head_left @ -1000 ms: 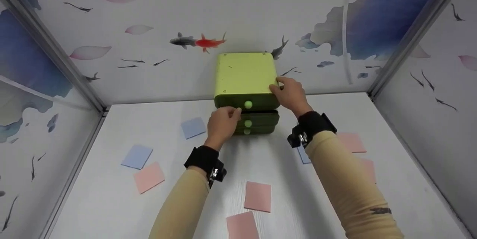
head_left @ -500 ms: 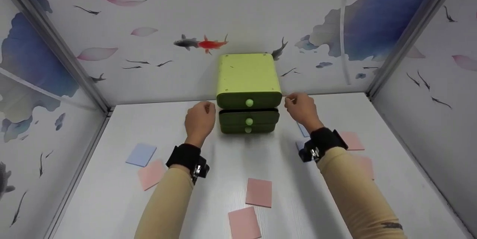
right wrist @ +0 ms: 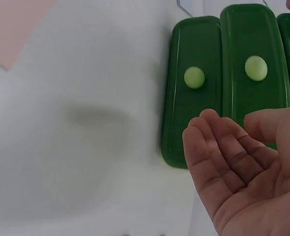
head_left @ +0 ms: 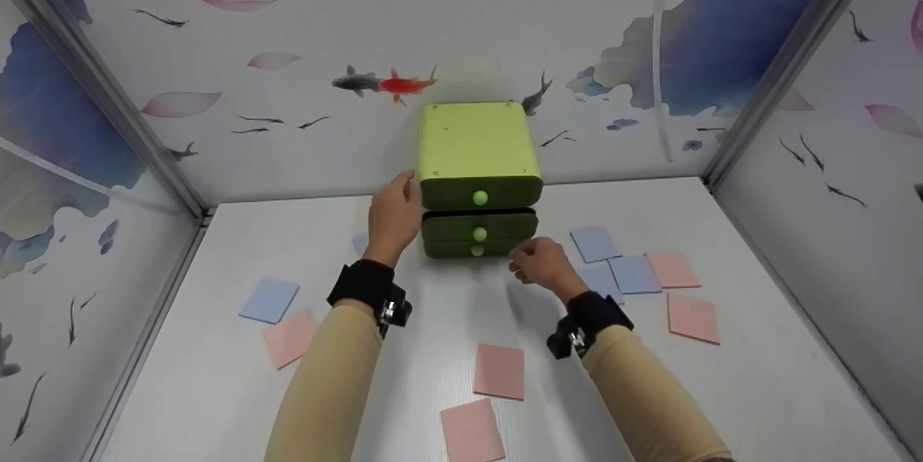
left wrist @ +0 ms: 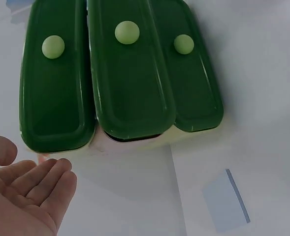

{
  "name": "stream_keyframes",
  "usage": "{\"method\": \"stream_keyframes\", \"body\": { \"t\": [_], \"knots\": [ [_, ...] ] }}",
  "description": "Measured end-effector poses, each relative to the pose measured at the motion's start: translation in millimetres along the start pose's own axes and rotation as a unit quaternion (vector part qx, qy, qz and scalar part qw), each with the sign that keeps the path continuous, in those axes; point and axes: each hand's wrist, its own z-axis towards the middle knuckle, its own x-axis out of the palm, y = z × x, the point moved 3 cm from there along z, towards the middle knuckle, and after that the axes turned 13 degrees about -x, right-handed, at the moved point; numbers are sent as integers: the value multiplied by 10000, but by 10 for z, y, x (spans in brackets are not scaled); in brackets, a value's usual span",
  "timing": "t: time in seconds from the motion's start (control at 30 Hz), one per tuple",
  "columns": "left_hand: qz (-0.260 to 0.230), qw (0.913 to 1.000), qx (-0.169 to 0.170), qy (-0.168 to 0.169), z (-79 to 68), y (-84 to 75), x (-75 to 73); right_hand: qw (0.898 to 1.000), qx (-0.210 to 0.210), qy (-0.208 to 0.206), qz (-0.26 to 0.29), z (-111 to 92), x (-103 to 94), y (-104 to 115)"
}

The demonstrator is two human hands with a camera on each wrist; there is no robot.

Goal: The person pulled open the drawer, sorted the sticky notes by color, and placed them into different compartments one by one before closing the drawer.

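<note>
A small drawer cabinet with a lime-green top [head_left: 479, 139] stands against the back wall. It has three dark green drawers with round light-green knobs. The middle drawer [left wrist: 132, 78] sticks out a little past the top drawer [left wrist: 56, 93] and the bottom drawer [left wrist: 194, 83]. My left hand [head_left: 394, 220] is at the cabinet's left side, its fingers loosely bent around nothing; whether it touches the side, I cannot tell. In front of the lower right corner is my right hand [head_left: 542, 266], fingers softly bent and holding nothing, close to the bottom drawer.
Blue square pads [head_left: 595, 243] and pink square pads [head_left: 672, 269] lie in a group on the right of the white table [head_left: 404, 375]. Two more pink pads [head_left: 499, 372] are at the front middle. On the left lie a blue pad [head_left: 269, 300] and a pink pad [head_left: 290, 339].
Both hands have left the cabinet's front and right edge. The left hand went left, then up beside the cabinet. My right hand came down, then left toward the bottom drawer.
</note>
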Motion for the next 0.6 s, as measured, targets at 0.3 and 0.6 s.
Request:
{"method": "stream_keyframes", "body": {
  "t": [0.3, 0.6],
  "knots": [
    [-330, 9967, -625, 405, 99, -97, 67, 9963, 185, 172, 816, 135, 371, 204],
    [-492, 9857, -1268, 996, 222, -61, 183, 9895, 432, -240, 1359, 244, 475, 229]
  ]
}}
